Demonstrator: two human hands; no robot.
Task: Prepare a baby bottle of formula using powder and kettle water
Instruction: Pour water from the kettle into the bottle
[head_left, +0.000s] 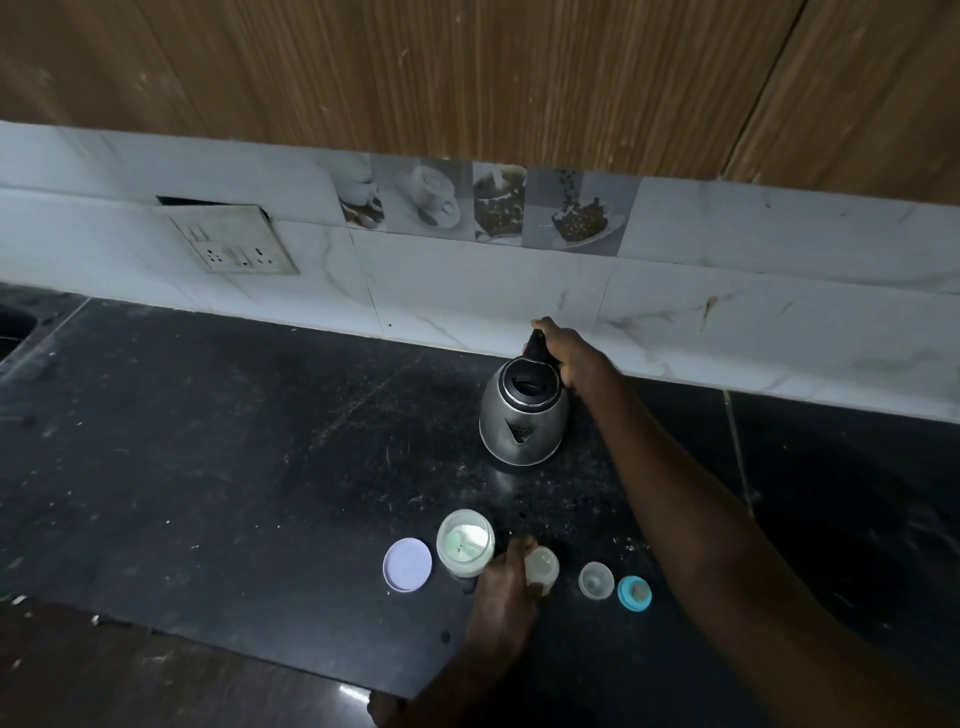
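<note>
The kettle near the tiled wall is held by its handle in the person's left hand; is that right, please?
Not quite: the head view shows the right hand gripping the handle of the kettle near the tiled wall. The left hand holds the small clear bottle instead.

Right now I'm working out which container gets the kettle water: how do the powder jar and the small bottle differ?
The powder jar is wider than the small bottle. The jar holds white powder; the bottle looks empty. The jar stands free, with nothing touching it, while the left hand holds the bottle. Both stand upright and uncapped on the black counter.
</note>
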